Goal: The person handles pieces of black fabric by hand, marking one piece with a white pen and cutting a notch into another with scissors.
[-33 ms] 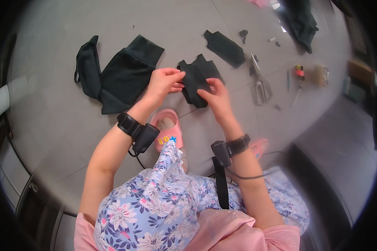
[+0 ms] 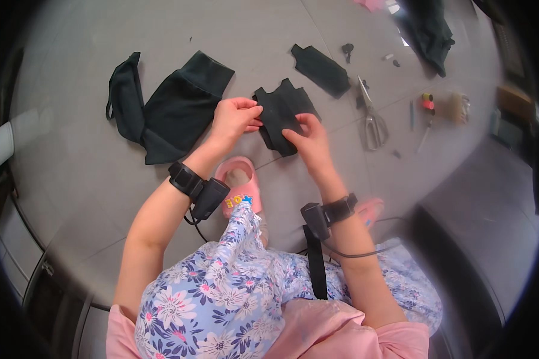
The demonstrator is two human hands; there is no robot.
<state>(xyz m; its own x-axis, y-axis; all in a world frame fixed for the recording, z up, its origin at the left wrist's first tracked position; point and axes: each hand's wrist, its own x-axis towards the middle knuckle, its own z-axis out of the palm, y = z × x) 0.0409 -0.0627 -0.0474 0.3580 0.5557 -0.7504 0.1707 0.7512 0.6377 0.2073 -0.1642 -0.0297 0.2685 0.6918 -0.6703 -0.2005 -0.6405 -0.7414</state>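
Observation:
Between my hands is a dark green, nearly black cut fabric piece (image 2: 275,116) with notched edges. My left hand (image 2: 236,119) pinches its left edge between thumb and fingers. My right hand (image 2: 309,139) grips its lower right part, thumb on top and fingers bent over the cloth. Part of the same dark cloth (image 2: 305,103) shows behind and to the right of it; whether it is a second layer I cannot tell. To the left lies a larger dark garment piece (image 2: 176,110) with a ribbed band. Another notched dark fabric piece (image 2: 321,70) lies beyond my right hand.
Scissors (image 2: 373,122) lie on the grey tiled floor at right, near thread spools (image 2: 428,102), a thin blue stick (image 2: 412,115) and a small clear packet (image 2: 459,108). More dark cloth (image 2: 428,36) is at the far right. A pink slipper (image 2: 241,179) is below my hands.

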